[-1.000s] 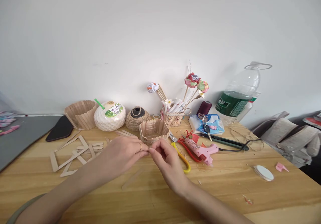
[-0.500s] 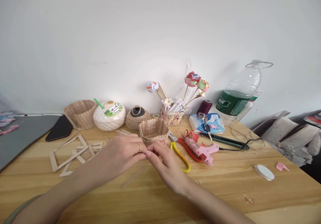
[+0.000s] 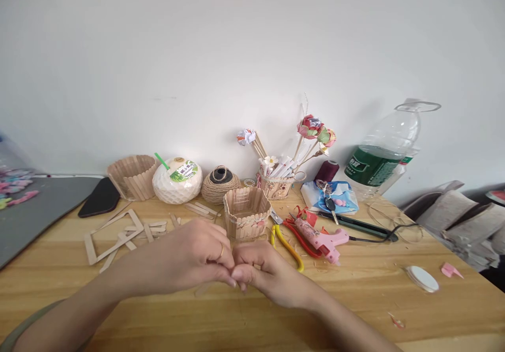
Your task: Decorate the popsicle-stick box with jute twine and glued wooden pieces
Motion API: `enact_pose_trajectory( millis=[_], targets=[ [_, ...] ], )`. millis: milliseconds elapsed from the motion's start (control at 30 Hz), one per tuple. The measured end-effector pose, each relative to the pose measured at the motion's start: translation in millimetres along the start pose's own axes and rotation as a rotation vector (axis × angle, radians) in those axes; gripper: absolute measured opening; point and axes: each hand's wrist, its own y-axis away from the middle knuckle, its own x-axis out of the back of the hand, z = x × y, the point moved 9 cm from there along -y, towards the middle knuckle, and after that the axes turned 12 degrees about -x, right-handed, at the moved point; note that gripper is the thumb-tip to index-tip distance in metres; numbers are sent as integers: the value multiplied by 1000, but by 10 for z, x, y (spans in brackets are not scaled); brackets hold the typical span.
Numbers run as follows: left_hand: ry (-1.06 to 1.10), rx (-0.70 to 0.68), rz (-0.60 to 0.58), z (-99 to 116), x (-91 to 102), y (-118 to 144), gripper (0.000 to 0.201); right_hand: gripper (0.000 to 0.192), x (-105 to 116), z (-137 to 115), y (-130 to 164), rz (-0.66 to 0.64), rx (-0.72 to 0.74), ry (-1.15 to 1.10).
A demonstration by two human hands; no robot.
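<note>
My left hand (image 3: 193, 257) and my right hand (image 3: 266, 273) meet fingertip to fingertip above the table. Both are closed in a pinch, and whatever lies between the fingers is hidden or too small to name. Just beyond them stands a small basket of wooden craft sticks (image 3: 246, 218) with a trim round its upper part. Beneath the hands, a flat stick (image 3: 203, 290) on the table is partly covered. Craft-stick frames (image 3: 90, 249) lie left of my left hand. Yellow-handled scissors (image 3: 290, 247) rest beyond my right hand.
Red-handled pliers (image 3: 305, 244) and a pink glue gun (image 3: 327, 244) lie right of the basket. Along the wall stand a larger stick basket (image 3: 136, 183), a white coconut (image 3: 177, 186), twine (image 3: 221, 186), a flower holder (image 3: 276, 186) and a large bottle (image 3: 382, 152). White discs (image 3: 424, 278) lie at right.
Both hands have come lower and nearer to me, still pinched together, uncovering more of the small basket. The whole view has shifted slightly, so the things on the table appear farther right.
</note>
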Motion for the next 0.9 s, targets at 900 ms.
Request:
enact_pose_trajectory(
  millis=[900],
  targets=[
    [-392,154,-47,-233,98,32,35,38,1917,712,-344,913,-602,591]
  ],
)
